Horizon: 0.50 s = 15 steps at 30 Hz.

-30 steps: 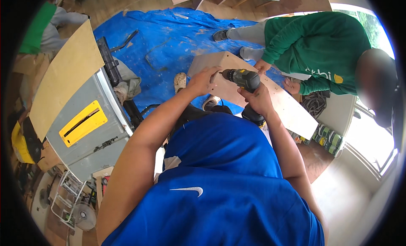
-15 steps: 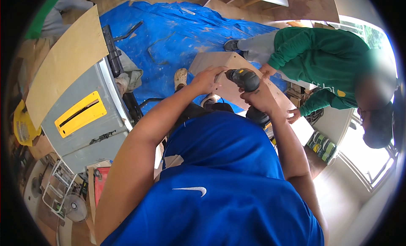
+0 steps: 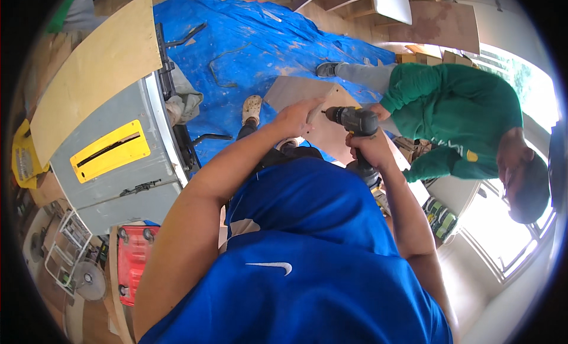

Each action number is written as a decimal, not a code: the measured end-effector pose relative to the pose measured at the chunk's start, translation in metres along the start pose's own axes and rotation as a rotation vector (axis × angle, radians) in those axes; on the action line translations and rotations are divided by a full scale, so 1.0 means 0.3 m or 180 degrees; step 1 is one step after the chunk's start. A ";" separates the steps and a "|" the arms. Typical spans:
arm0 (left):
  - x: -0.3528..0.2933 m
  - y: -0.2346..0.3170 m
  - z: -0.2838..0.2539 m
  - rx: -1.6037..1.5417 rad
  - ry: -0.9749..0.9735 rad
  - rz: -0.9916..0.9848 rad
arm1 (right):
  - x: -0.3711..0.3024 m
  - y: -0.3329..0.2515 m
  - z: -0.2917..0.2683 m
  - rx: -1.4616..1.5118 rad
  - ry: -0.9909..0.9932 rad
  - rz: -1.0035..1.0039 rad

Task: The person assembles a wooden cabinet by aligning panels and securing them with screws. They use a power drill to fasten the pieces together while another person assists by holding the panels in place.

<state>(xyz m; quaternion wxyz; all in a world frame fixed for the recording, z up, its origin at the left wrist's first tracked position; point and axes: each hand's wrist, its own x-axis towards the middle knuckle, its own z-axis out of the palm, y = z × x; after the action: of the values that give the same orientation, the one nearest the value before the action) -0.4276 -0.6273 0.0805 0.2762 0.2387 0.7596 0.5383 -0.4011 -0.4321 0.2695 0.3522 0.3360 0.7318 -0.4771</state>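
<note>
A black cordless drill [image 3: 355,120] is in my right hand [image 3: 371,147], whose fingers are wrapped round its grip. The drill lies tilted, with its chuck pointing left over a plywood box [image 3: 337,135]. Whether its tip touches the wood cannot be made out. My left hand [image 3: 296,118] rests at the box's near left edge, fingers stretched out and thumb apart. On the right, a co-worker in a green sweatshirt [image 3: 458,110] bends over the box. One of that person's hands [image 3: 380,111] is at the box, just behind the drill; the other is hidden.
A grey table saw [image 3: 118,166] with a yellow insert stands at left, a plywood sheet [image 3: 97,66] across its far part. Blue tarp [image 3: 236,36] covers the floor ahead. A red wheeled dolly [image 3: 135,261] and a fan [image 3: 90,280] are at lower left.
The drill has swung so that more of its side shows, and its chuck sits slightly further right. The co-worker's lower hand has gone out of sight. My view has shifted a little.
</note>
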 end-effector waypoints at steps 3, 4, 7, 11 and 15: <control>-0.007 0.009 0.006 -0.0030 0.0136 0.0179 | -0.001 0.008 0.016 -0.0140 0.0126 -0.0098; -0.007 0.014 -0.001 -0.0134 0.0043 0.0074 | 0.001 0.014 0.020 -0.0173 0.0144 -0.0106; 0.007 0.003 -0.004 -0.0200 0.0110 0.0204 | -0.009 -0.005 0.014 0.0285 0.0047 -0.0116; 0.011 0.004 -0.011 -0.0187 -0.0103 -0.0126 | -0.020 0.000 0.028 0.0417 0.0125 -0.0108; 0.013 0.000 -0.008 -0.0192 0.0021 0.0141 | -0.020 0.006 0.034 0.0357 0.0149 -0.0145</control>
<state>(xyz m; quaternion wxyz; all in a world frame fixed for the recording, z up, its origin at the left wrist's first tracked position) -0.4321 -0.6262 0.0804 0.2688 0.2452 0.7385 0.5677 -0.3943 -0.4421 0.2706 0.3046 0.3495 0.7194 -0.5172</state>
